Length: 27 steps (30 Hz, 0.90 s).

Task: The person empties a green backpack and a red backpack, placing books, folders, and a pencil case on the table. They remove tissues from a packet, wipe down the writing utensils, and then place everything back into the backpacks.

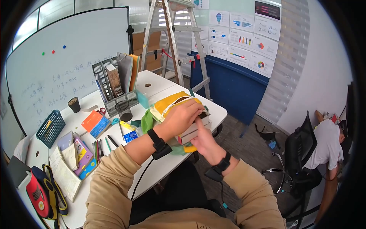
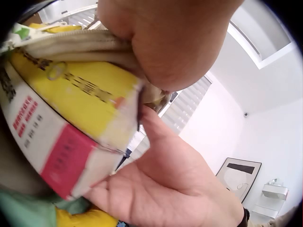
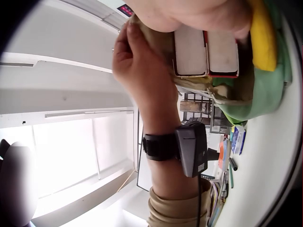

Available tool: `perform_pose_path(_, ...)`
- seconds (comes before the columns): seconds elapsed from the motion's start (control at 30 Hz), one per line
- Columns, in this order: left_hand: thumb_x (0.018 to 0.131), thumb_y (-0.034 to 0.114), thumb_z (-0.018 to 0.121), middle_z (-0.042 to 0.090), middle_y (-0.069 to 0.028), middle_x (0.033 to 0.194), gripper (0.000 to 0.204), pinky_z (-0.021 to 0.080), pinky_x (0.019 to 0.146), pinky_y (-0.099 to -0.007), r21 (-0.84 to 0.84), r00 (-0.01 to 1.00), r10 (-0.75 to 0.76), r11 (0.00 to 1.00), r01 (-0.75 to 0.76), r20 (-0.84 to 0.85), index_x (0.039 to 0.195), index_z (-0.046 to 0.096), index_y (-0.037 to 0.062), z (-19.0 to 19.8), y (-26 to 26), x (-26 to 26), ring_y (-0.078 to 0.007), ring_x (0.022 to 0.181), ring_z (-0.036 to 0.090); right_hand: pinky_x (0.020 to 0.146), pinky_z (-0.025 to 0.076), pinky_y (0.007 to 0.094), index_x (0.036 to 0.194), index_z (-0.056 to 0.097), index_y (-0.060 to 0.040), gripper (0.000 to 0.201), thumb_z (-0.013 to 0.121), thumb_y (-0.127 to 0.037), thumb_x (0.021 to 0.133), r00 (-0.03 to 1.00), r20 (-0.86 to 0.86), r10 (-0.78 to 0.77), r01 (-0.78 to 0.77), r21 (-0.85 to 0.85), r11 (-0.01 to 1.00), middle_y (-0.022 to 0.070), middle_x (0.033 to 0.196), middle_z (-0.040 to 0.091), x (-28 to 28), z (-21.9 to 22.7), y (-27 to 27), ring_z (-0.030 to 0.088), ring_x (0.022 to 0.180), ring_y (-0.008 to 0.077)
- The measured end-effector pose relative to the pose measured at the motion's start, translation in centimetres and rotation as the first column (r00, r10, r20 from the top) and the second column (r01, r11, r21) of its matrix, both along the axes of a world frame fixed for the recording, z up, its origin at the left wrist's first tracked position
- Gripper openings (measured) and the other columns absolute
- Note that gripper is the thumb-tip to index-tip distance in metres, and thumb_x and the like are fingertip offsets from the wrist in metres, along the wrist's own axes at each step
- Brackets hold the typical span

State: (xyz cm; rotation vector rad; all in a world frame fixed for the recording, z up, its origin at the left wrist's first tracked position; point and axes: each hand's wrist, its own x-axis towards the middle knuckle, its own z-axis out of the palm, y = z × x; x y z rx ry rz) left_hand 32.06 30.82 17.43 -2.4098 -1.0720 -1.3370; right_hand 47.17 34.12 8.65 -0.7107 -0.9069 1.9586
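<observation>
Two thick books [image 1: 190,133] [image 2: 80,97] [image 3: 190,52] lie side by side in the mouth of a fabric bag [image 1: 173,101] [image 2: 78,40] [image 3: 265,90], which has yellow, green and beige parts and a white zipper. One cover is yellow, the other white and red. My left hand [image 1: 181,116] [image 2: 175,42] [image 3: 144,71] reaches over the bag and pinches its beige edge with curled fingers. My right hand [image 1: 207,143] [image 2: 165,179] [image 3: 203,14] holds the near ends of the books, thumb on one side and fingers on the other. The books' far ends are hidden inside the bag.
Left on the white table [image 1: 152,171] are pens, notebooks [image 1: 82,152], a teal basket [image 1: 50,128] and a red-and-navy bag [image 1: 40,192]. A book rack [image 1: 122,101] and mesh cup [image 1: 123,110] stand behind. A ladder [image 1: 175,45] is beyond; another person [image 1: 324,141] sits at right.
</observation>
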Motion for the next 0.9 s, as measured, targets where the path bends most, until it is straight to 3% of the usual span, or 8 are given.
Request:
perform_pose_path(0.07,0.104,0.008,0.075,0.074,-0.0133,0.112,0.018,0.061,0.085,-0.0453,-0.001,1.0,0.012,1.0,-0.012,-0.012,0.122,0.076,0.0069,0.0,-0.2,0.2,-0.0392,0.1,0.074,0.115,0.055,0.0453,0.163,0.048,-0.0147,0.064,0.06,-0.057,0.117,1.0,-0.001,-0.012,0.012,0.02,1.0,0.0074,0.154,0.064,-1.8,-1.3,0.9,0.064,0.139,0.0201)
perform_pose_path(0.3,0.1,0.014,0.081,0.074,-0.0108,0.111,0.025,0.061,0.085,-0.0437,-0.069,0.997,0.072,0.995,-0.074,-0.035,0.125,0.076,0.0108,0.2,-1.3,-1.6,-0.0355,0.101,0.075,0.12,0.051,0.0459,0.167,0.039,-0.0021,0.081,0.029,-0.068,0.121,0.848,0.403,0.343,-0.443,0.186,0.877,0.0123,0.162,0.057,-0.6,0.7,1.9,0.061,0.144,0.0274)
perform_pose_path(0.4,0.095,0.022,0.087,0.074,-0.0078,0.111,0.037,0.06,0.087,-0.0433,-0.189,0.99,0.09,0.976,-0.11,-0.11,0.129,0.074,0.0137,-0.4,-2.1,-2.7,-0.0331,0.104,0.075,0.131,0.041,0.0458,0.168,0.039,0.0017,0.079,0.024,-0.061,0.123,0.693,0.708,0.134,-0.514,0.355,0.781,0.0215,0.168,0.051,1.0,-0.8,2.4,0.055,0.154,0.0312)
perform_pose_path(0.5,0.088,0.022,0.093,0.073,-0.0054,0.114,0.052,0.06,0.089,-0.0437,-0.262,0.982,0.091,0.956,-0.133,-0.164,0.134,0.07,0.0153,-0.2,-3.0,-3.3,-0.032,0.108,0.075,0.136,0.027,0.0545,0.168,0.042,0.0014,0.079,0.022,-0.06,0.121,0.436,0.88,-0.189,-0.637,0.45,0.626,0.0266,0.167,0.053,1.7,-4.7,5.4,0.053,0.155,0.0368)
perform_pose_path(0.6,0.08,0.018,0.097,0.072,-0.0052,0.12,0.066,0.061,0.092,-0.0448,-0.283,0.968,0.102,0.945,-0.167,-0.23,0.139,0.067,0.0159,-0.1,-3.2,-4.1,-0.0324,0.112,0.075,0.133,0.025,0.0616,0.158,0.06,-0.0009,0.071,0.039,-0.056,0.119,0.212,0.895,-0.393,-0.78,0.398,0.484,0.0273,0.156,0.063,3.6,0.9,1.8,0.058,0.146,0.0408)
perform_pose_path(0.7,0.074,0.014,0.099,0.073,-0.0064,0.124,0.077,0.062,0.095,-0.0459,-0.268,0.934,0.164,0.929,-0.255,-0.318,0.142,0.064,0.016,-0.6,-3.1,-4.3,-0.0333,0.115,0.075,0.128,0.025,0.0651,0.132,0.078,-0.0019,0.054,0.055,-0.047,0.115,0.223,0.929,-0.296,-0.86,0.33,0.388,0.0231,0.141,0.073,5.3,4.8,0.3,0.062,0.138,0.0391)
perform_pose_path(0.8,0.072,0.014,0.1,0.073,-0.0072,0.127,0.079,0.063,0.097,-0.0462,-0.332,0.908,0.205,0.882,-0.333,-0.367,0.143,0.065,0.0158,-1.9,-2.6,-4.5,-0.0337,0.116,0.076,0.124,0.029,0.0651,0.111,0.082,-0.0031,0.037,0.068,-0.038,0.108,0.326,0.82,-0.47,-0.841,0.478,0.251,0.0191,0.13,0.075,5.9,3.2,0.3,0.064,0.13,0.036)
perform_pose_path(0.9,0.072,0.015,0.1,0.073,-0.0075,0.128,0.077,0.063,0.096,-0.0462,-0.359,0.894,0.22,0.858,-0.368,-0.39,0.141,0.066,0.0156,-2.7,-2.2,-4.7,-0.0339,0.116,0.076,0.119,0.037,0.0607,0.109,0.078,-0.0035,0.028,0.075,-0.031,0.104,0.407,0.689,-0.6,-0.795,0.59,0.138,0.0184,0.123,0.074,5.9,1.9,-0.2,0.064,0.127,0.0361)
